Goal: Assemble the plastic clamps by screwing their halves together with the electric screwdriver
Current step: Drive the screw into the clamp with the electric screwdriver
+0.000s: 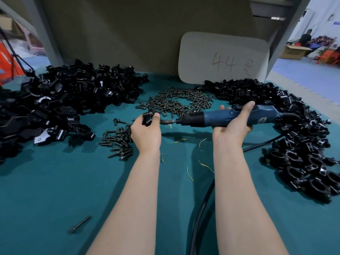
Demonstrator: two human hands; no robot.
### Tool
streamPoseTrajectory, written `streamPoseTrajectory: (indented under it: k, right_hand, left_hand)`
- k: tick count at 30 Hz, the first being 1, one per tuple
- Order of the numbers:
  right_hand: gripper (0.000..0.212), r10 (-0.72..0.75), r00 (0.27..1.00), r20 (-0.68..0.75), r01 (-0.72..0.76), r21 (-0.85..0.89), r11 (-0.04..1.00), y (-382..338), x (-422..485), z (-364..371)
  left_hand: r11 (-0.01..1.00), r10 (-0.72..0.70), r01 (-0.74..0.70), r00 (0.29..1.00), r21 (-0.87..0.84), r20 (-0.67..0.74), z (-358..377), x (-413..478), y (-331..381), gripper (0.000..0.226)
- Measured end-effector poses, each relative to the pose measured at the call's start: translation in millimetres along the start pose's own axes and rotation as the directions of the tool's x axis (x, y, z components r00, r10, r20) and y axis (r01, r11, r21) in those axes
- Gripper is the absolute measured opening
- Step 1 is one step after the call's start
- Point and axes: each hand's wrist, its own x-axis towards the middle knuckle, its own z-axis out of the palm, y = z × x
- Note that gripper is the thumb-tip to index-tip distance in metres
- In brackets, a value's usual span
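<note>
Clamp [147,117] is pinched in the grip of our left hand [145,130], over the desk [55,181] near its centre, just at nine o'clock of the tip of the screwdriver [198,119]. The grip of our right hand [233,124] is wrapped round that blue tool. Screws [176,102] lie at twelve o'clock; black parts [64,94] are heaped at ten and three o'clock.

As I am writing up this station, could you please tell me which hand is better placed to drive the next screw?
The right hand: it grips the electric screwdriver, whose bit points at the clamp held in the left hand, close to the tip.
</note>
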Motion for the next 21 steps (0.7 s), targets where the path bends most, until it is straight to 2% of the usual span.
streamPoseTrajectory:
  k: [8, 13, 17, 21]
  right_hand:
    - [0.057, -0.031, 0.999, -0.041, 0.031, -0.006, 1.000, 1.0, 0.3, -3.6]
    - [0.058, -0.013, 0.995, -0.096, 0.001, -0.128, 0.992, -0.2, 1.0, -6.0]
    - [0.059, -0.026, 0.996, -0.083, 0.018, -0.089, 0.996, -0.7, 1.5, -5.6]
    - [0.052, -0.045, 0.995, -0.091, 0.034, -0.125, 0.992, 0.2, 4.3, -5.4]
  left_hand:
    - [1.000, -0.008, 0.008, 1.000, 0.027, 0.004, 0.0, -2.1, -0.7, 0.010]
    - [0.999, -0.010, 0.010, 1.000, 0.035, -0.001, -1.0, -2.9, 0.0, 0.006]
    - [1.000, -0.010, 0.010, 1.000, 0.015, -0.014, -1.3, -2.2, -0.1, 0.008]
    - [1.000, -0.010, 0.010, 1.000, 0.015, -0.026, -1.2, -0.9, -0.8, 0.010]
